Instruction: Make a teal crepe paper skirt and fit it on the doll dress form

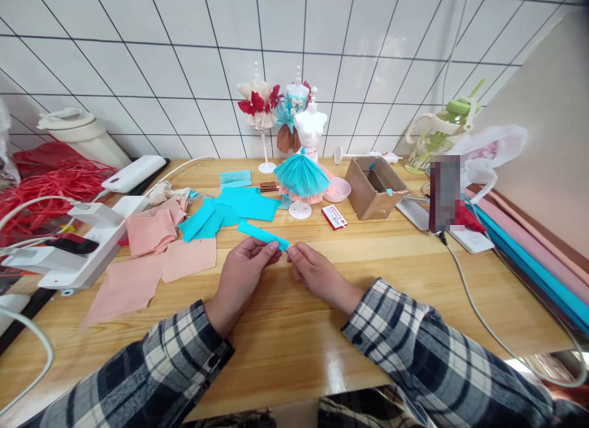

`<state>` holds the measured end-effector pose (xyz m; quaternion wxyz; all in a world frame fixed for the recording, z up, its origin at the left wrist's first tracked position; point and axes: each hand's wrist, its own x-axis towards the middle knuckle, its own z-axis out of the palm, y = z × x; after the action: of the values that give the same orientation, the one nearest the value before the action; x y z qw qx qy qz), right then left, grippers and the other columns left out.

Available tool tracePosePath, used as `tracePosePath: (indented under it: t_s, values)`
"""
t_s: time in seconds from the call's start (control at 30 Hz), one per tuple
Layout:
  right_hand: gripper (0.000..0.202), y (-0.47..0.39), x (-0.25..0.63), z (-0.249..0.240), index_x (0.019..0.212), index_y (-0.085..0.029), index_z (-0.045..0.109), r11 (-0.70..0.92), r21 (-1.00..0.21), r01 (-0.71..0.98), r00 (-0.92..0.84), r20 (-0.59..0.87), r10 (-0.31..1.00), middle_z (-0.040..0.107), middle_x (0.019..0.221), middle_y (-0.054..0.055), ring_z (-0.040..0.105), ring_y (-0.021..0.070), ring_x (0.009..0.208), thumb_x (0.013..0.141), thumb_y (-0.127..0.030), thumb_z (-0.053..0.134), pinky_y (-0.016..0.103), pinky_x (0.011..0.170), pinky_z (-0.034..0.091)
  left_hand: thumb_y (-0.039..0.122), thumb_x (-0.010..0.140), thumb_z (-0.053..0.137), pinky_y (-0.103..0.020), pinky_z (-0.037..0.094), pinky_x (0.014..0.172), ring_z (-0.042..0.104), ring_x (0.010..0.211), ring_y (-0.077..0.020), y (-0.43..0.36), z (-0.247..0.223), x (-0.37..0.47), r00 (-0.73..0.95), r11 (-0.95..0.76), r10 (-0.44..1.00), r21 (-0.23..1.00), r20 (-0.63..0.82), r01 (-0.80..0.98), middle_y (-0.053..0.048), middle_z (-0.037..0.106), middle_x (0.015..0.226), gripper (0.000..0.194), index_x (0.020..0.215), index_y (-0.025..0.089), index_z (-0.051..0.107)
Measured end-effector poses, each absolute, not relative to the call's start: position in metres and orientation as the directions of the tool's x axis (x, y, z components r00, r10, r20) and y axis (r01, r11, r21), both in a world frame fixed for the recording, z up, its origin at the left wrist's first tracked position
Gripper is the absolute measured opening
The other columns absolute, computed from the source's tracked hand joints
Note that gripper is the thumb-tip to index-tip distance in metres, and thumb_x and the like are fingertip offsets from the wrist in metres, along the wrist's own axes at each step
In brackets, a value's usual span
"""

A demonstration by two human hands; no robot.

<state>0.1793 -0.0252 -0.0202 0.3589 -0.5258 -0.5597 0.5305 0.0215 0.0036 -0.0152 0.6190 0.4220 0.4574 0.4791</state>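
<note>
A narrow folded strip of turquoise crepe paper (257, 233) is held low over the table's middle. My left hand (248, 265) is closed on it, thumb on top near its right part. With thumb and fingers pinched, my right hand (315, 270) grips the strip's right end. Behind the hands stands a small white dress-form mannequin (310, 124) wearing a turquoise pleated skirt (301, 173) over a peach layer. Turquoise paper sheets (248, 204) lie left of it, and peach paper pieces (188, 259) spread beside my left hand.
Two dressed mannequins (263, 100) stand by the tiled wall. A cardboard box (375, 195), a pink bowl (338, 189) and a small red-and-white box (334, 217) are to the right, near a phone on a stand (444, 195). A power strip (92, 256) with cables lies left.
</note>
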Motion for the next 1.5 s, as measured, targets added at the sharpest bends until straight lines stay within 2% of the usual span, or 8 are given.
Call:
tracePosePath:
  t_s: [0.3,0.83,1.1,1.5]
  values:
    - [0.030,-0.0256,0.1793,-0.0167,0.082,-0.022,0.045,-0.165,-0.970,0.177,-0.196,-0.199,0.960,0.043,0.055,-0.007,0.037,0.0097,0.048,0.095,-0.048,0.039,0.023,0.050,0.030,0.035,0.066,0.082,-0.029,0.053,0.078,0.067,0.074,-0.0148,0.0032,-0.0148,0.0222,0.104,0.178,0.981,0.965,-0.161,-0.194,-0.002,0.074,0.078,0.026,0.079,0.016,0.070]
    - [0.031,-0.0257,0.1793,-0.0198,0.082,-0.021,0.045,-0.149,-0.977,0.152,-0.200,-0.178,0.963,0.044,0.055,-0.007,0.037,0.0097,0.049,0.095,-0.049,0.039,0.023,0.050,0.029,0.034,0.065,0.083,-0.026,0.052,0.077,0.065,0.072,-0.0125,0.0027,-0.0132,0.0234,0.137,0.231,0.970,0.940,-0.202,-0.250,-0.001,0.072,0.076,0.026,0.078,0.016,0.069]
    - [0.029,-0.0260,0.1798,-0.0168,0.082,-0.021,0.045,-0.183,-0.976,0.116,-0.236,-0.206,0.950,0.041,0.054,-0.008,0.032,0.0086,0.046,0.093,-0.047,0.042,0.022,0.046,0.026,0.035,0.066,0.082,-0.026,0.052,0.074,0.065,0.071,-0.0133,0.0040,-0.0135,0.0226,0.147,0.216,0.971,0.953,-0.187,-0.211,-0.001,0.072,0.076,0.025,0.077,0.016,0.070]
    - [0.028,-0.0269,0.1805,-0.0148,0.080,-0.021,0.045,-0.146,-0.978,0.151,-0.239,-0.180,0.954,0.040,0.054,-0.008,0.032,0.0091,0.048,0.094,-0.044,0.041,0.022,0.048,0.027,0.035,0.070,0.079,-0.025,0.052,0.072,0.064,0.071,-0.0131,0.0052,-0.0142,0.0214,0.164,0.171,0.976,0.974,-0.146,-0.151,-0.001,0.071,0.076,0.023,0.078,0.016,0.068]
